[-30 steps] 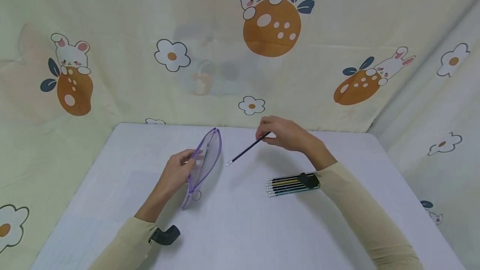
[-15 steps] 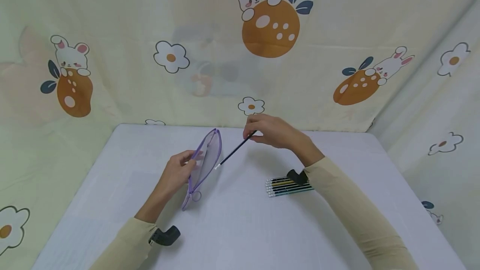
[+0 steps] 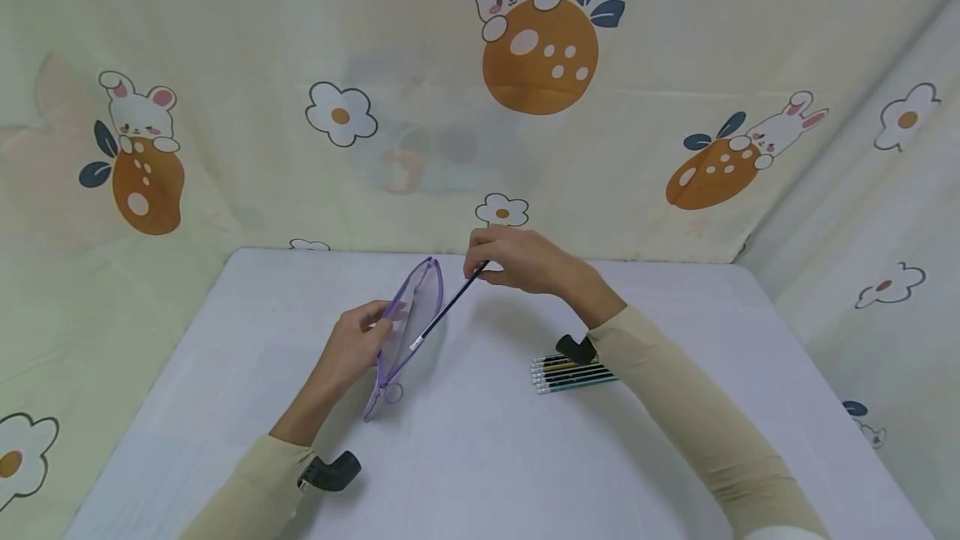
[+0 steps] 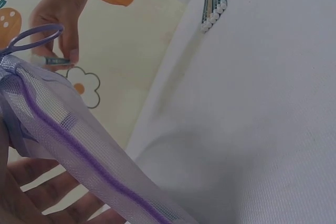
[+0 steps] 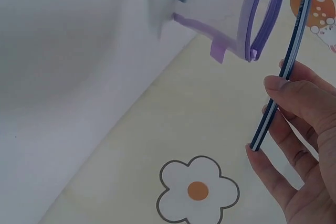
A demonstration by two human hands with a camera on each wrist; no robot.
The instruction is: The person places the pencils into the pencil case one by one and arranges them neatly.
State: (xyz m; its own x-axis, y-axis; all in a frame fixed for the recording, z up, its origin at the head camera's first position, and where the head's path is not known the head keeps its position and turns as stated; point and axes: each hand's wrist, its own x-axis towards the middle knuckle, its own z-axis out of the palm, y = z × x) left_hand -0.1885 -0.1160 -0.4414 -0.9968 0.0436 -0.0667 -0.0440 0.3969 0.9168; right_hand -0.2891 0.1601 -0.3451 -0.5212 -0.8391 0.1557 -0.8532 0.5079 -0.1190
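Right grip (image 3: 517, 261) pinches a pencil (image 3: 453, 302) by its upper end, mid-frame in the head view; stiff and light, it should steer well from there. Its white eraser tip (image 3: 417, 342) overlaps the mesh pouch (image 3: 422, 303), held left of centre in the left grip (image 3: 358, 338): soft, floppy-looking, probably steadiest by its purple zip edge (image 5: 271, 20). More pencils (image 3: 573, 376) lie lower, right of centre, on the white tabletop (image 3: 510, 465).

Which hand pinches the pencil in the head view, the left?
No, the right hand pinches the pencil, while the left hand holds the purple-edged mesh pouch.
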